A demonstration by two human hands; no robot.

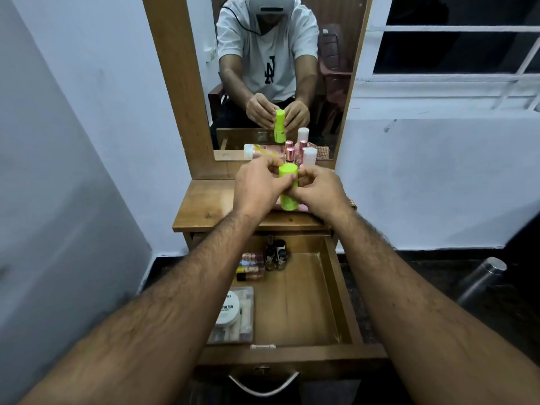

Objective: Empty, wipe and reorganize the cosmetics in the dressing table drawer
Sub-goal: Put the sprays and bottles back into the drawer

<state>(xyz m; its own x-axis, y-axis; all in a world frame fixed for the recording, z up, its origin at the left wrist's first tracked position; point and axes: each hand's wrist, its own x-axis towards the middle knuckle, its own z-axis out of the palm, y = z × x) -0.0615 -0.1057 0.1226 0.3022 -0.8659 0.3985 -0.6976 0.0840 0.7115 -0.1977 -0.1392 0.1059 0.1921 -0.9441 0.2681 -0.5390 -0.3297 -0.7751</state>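
Observation:
A neon green bottle (288, 187) stands upright over the dressing table top (210, 206). My left hand (258, 187) grips it from the left and my right hand (317, 190) pinches it from the right. Behind it stand pink bottles (293, 154), and a white-capped pink tube (261, 151) lies against the mirror. Below, the drawer (304, 299) is pulled open. It holds small dark bottles (276, 254), several small tubes (251, 266) lying at the back left, and a clear box (233, 315) with a white jar at the front left.
The mirror (280, 68) reflects me and the bottles. A checked cloth (320, 149) lies at the table's back right. A steel flask (482, 280) lies on the dark floor to the right. White walls flank the table, and a barred window (455, 51) sits upper right.

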